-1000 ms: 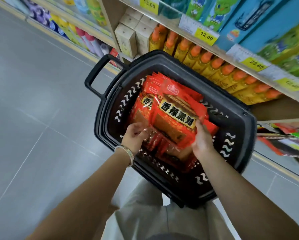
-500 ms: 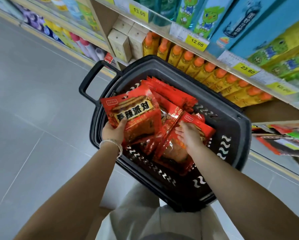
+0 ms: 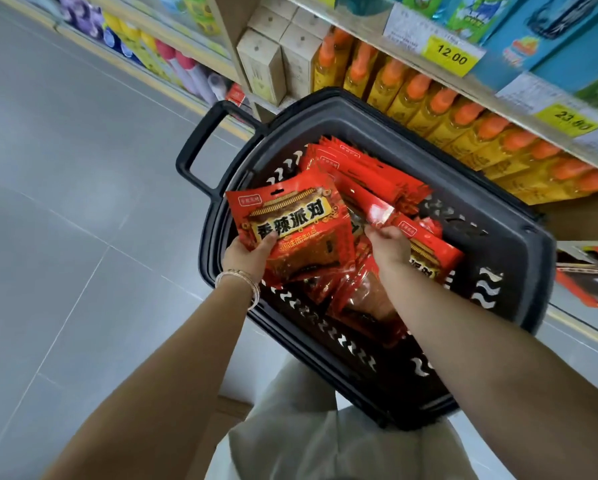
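Note:
A black plastic shopping basket (image 3: 519, 258) stands on the floor beside a shelf, holding several red snack packets (image 3: 370, 174). My left hand (image 3: 247, 258), a bracelet on its wrist, grips one red packet with yellow Chinese lettering (image 3: 290, 220) by its lower left edge and holds it above the basket's left side. My right hand (image 3: 389, 245) reaches into the pile and pinches another red packet (image 3: 425, 251) lying in the basket; its fingertips are hidden among the packets.
Shelves run along the right, carrying yellow bottles with orange caps (image 3: 439, 109), beige boxes (image 3: 263, 67) and yellow price tags (image 3: 451, 57). The basket's pull handle (image 3: 200, 147) sticks out to the left. Grey tiled floor (image 3: 65, 237) lies to the left. My light trousers (image 3: 325, 441) show below.
My left hand lifted one packet out of the pile and to the left. My right hand let go of the stack's right edge and moved into the middle of the pile.

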`<state>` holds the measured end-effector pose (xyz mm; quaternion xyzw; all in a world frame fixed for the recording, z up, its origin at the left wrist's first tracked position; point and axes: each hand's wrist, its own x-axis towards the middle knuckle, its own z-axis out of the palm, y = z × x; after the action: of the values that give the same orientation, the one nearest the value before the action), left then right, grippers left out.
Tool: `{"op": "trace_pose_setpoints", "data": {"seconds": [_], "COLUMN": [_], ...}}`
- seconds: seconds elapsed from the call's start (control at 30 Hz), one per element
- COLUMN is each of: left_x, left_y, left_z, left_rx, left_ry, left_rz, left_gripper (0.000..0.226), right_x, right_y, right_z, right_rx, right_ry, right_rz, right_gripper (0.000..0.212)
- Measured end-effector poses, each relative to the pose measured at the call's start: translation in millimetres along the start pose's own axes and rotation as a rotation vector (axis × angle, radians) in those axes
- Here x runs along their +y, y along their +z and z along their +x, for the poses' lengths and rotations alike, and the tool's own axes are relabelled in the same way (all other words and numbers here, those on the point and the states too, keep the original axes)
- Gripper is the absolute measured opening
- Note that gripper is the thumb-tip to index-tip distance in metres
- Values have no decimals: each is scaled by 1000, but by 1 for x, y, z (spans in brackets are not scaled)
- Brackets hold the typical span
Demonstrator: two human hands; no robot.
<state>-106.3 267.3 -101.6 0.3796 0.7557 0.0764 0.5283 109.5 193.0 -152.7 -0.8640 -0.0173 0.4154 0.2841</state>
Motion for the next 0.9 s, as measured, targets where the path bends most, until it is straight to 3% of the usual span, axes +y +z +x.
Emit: {"op": "trace_pose_setpoints", "data": {"seconds": [0.07,0.2,0.33,0.53,0.63,0.77,0.9], "left_x": [2,8,10,26,44,67,72], "left_y": [-2,-1,4,32,55,92,140], "left_z": [-3,-20,-52,-127,-178,-257,-334], "left_rx": [-32,-98,-180,-254,-178,-95,-195], "left_ry": [5,24,101,325,467,701,947], "left_rz": [-6,-3,42,81,72,91,19], "left_gripper": [21,19,22,28,26,32,30], "right_x": [8,33,58,74,81,93,126], "right_y": [-14,-60,-114,-184,-225,-302,-395], "right_z": [-9,-40,-72,-119,-140,-172,-200], "right_rx": [42,96,86,159,240,406,520], "right_ry": [-23,140,95,-233,-385,-557,-705], "right_rz": [64,457,614,491,614,789,781], "right_gripper": [19,14,21,15,10,20,21]}}
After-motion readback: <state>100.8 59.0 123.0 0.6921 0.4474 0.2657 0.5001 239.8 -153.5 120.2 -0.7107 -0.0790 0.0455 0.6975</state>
